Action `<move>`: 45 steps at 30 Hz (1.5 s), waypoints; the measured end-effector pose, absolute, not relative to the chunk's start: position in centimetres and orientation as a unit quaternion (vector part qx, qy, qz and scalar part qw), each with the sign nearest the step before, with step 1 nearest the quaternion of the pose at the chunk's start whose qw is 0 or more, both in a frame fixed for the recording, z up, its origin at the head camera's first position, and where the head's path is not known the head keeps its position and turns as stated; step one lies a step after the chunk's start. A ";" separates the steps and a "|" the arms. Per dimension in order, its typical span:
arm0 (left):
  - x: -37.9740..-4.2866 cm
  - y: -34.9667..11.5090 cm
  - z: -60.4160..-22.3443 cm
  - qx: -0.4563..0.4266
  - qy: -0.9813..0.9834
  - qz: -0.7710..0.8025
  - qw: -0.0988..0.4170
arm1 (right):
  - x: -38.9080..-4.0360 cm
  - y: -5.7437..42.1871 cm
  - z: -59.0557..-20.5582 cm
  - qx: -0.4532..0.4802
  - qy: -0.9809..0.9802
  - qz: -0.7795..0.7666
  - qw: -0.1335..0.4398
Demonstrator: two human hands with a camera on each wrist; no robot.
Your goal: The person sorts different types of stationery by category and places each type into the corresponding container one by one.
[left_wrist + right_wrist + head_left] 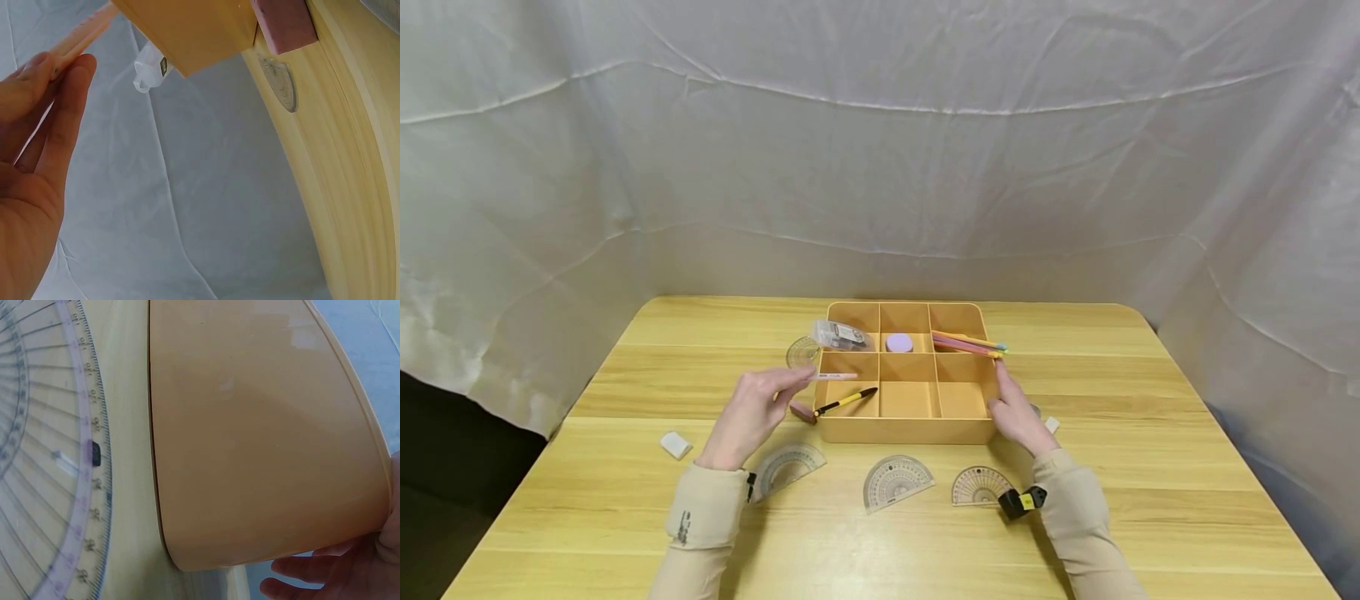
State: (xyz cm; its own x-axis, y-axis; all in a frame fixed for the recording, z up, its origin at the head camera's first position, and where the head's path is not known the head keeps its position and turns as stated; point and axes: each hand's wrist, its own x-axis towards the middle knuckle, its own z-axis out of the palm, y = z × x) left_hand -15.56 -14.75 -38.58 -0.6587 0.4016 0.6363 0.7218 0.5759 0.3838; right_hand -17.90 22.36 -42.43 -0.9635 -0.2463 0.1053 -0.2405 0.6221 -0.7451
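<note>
My left hand pinches a slim white stick with faint print, pen-like, between thumb and fingertips. It is held over the front left compartment of an orange organizer box. A yellow and black pen lies slantwise in that compartment, one end at the front rim. At the box's right side, my right hand holds the wall, thumb at the rim and fingers outside. Several colored pencils lean in the back right compartment, a lilac round item sits back middle, and a clear packet lies back left.
Three clear protractors lie before the box: left, middle, right. Another protractor is behind the left hand. A reddish block lies by the box's left side. White erasers lie far left and right.
</note>
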 end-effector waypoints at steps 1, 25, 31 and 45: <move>-15.6 -14.8 -38.6 -0.330 -0.854 -0.319 0.245 | -17.9 22.3 -42.4 -0.135 0.901 -0.413 0.003; -15.6 -14.8 -38.5 -0.360 -0.871 -0.282 0.179 | -18.1 22.4 -42.8 -0.133 0.903 -0.409 0.007; -15.5 -14.8 -38.5 -0.353 -0.879 -0.275 0.163 | -18.1 22.5 -42.8 -0.128 0.903 -0.409 0.011; -15.3 -14.7 -38.3 -0.347 -0.886 -0.270 0.149 | -18.0 22.5 -42.6 -0.126 0.904 -0.409 0.016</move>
State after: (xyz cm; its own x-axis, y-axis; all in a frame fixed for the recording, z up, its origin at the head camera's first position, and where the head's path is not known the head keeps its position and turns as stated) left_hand -15.35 -14.70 -38.32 -0.7146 0.5344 0.4513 0.6954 0.6126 0.3757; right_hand -18.02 22.52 -42.64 -0.9676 -0.2411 0.0749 -0.2155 0.6341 -0.7426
